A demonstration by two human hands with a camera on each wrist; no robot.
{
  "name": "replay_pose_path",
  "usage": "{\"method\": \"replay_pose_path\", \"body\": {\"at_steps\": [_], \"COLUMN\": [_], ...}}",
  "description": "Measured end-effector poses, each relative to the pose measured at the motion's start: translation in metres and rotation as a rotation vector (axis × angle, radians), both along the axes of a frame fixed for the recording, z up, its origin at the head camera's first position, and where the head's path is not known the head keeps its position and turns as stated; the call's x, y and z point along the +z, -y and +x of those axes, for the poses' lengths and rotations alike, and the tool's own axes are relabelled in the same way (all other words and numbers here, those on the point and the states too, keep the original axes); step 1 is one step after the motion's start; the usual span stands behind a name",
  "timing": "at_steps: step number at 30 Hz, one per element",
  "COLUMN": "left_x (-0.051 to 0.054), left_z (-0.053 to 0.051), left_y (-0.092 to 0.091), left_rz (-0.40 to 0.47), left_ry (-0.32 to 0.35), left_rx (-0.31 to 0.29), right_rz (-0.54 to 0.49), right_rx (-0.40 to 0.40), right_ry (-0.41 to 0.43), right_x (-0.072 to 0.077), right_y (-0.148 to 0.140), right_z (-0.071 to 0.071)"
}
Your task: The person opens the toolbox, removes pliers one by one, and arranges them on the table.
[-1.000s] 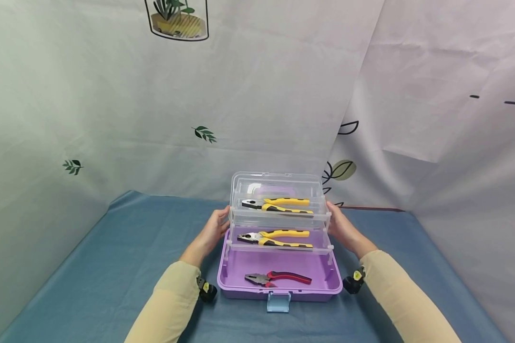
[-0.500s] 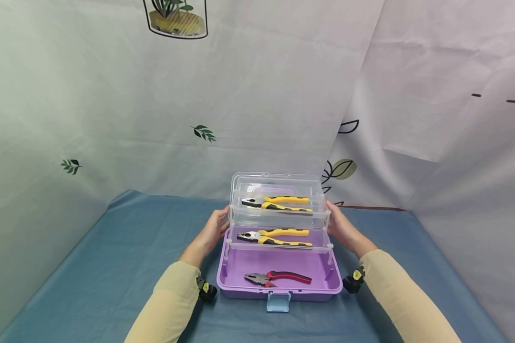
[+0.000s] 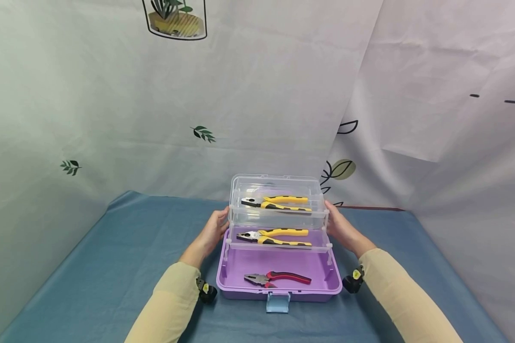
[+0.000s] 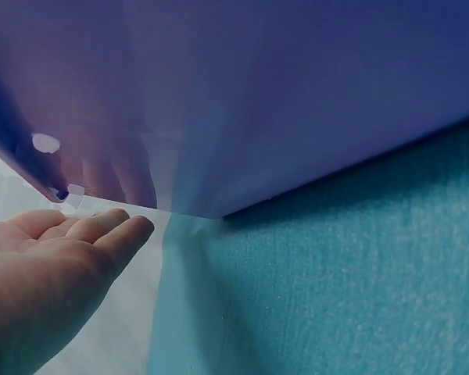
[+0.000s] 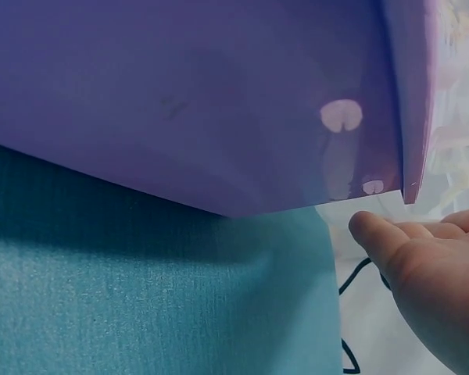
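A purple toolbox (image 3: pixel 279 295) stands opened on the table, its clear lid (image 3: pixel 279 179) raised at the back. Two clear trays rise in steps, each bearing yellow-and-black pliers: one pair of pliers (image 3: pixel 283 206) in the upper tray, another pair of pliers (image 3: pixel 279 233) in the lower. Red-handled pliers (image 3: pixel 288 275) lie in the purple base. My left hand (image 3: pixel 212 232) is at the lid's left side and my right hand (image 3: pixel 343 228) at its right, fingers extended and partly hidden behind it. The wrist views show the left hand (image 4: pixel 55 273) and right hand (image 5: pixel 442 273) beyond the purple wall.
A light blue latch (image 3: pixel 278 303) hangs down at the box's front. Blue cloth (image 3: pixel 124 267) covers the table. A pale printed curtain (image 3: pixel 257 95) hangs close behind the box and along both sides.
The lid's top edge has dipped slightly and its tilt has changed a little; the trays show a very small shift. Both hands stay at the lid's sides. The pliers stay in their places.
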State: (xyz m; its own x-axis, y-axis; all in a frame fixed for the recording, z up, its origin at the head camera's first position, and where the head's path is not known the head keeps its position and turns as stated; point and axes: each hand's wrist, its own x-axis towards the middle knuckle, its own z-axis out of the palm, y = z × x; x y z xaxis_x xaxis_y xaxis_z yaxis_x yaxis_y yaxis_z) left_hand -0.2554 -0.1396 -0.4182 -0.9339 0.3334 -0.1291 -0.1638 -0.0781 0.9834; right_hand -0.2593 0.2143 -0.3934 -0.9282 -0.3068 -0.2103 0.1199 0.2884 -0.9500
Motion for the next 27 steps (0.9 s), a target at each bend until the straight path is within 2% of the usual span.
{"method": "replay_pose_path", "body": {"at_steps": [7, 17, 27], "left_x": [-0.0015, -0.0015, -0.0064], "left_z": [0.0002, 0.0019, 0.0023], "left_y": [-0.0008, -0.0008, -0.0011], "left_rz": [0.011, -0.005, -0.005], "left_ry": [0.024, 0.020, 0.028], "left_rx": [0.003, 0.002, 0.003], "right_rz": [-0.012, -0.023, -0.024], "right_rx": [-0.003, 0.004, -0.017], "right_ry": [0.007, 0.019, 0.067], "right_x": [0.0006, 0.0000, -0.0042], "right_y": [0.0008, 0.0017, 0.0031], "right_z": [0.0024, 0.0034, 0.0033]}}
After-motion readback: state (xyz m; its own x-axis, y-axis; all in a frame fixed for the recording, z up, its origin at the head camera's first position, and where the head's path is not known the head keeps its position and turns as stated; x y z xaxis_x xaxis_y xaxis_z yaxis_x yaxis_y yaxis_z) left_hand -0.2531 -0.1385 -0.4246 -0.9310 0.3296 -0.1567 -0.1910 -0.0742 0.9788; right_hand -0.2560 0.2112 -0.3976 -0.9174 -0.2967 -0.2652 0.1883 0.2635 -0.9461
